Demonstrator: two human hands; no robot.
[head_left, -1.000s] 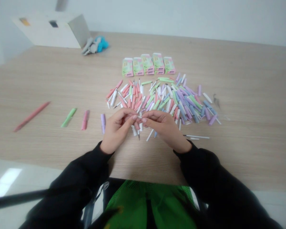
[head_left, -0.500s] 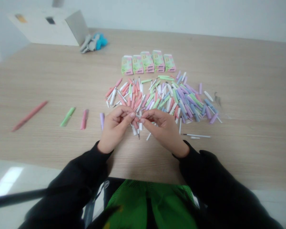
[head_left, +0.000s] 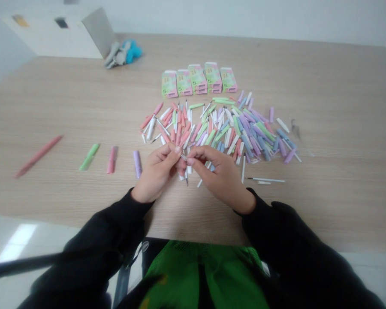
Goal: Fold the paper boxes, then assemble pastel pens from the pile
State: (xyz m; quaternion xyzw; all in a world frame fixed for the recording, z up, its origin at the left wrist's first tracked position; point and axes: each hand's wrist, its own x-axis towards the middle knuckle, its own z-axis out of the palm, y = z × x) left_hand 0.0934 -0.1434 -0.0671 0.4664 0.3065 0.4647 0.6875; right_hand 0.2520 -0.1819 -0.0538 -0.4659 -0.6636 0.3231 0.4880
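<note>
You pinch a small pale piece (head_left: pixel 183 157) between the fingers of your left hand (head_left: pixel 156 172) and right hand (head_left: pixel 224 178), over the near side of the pen-part pile (head_left: pixel 210 138). Left of that pile lies a purple piece (head_left: pixel 137 164); beyond it, small boxes (head_left: pixel 197 78).

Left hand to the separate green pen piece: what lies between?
Head view: from the left hand outward, a purple pen cap, then a pink pen cap.
</note>
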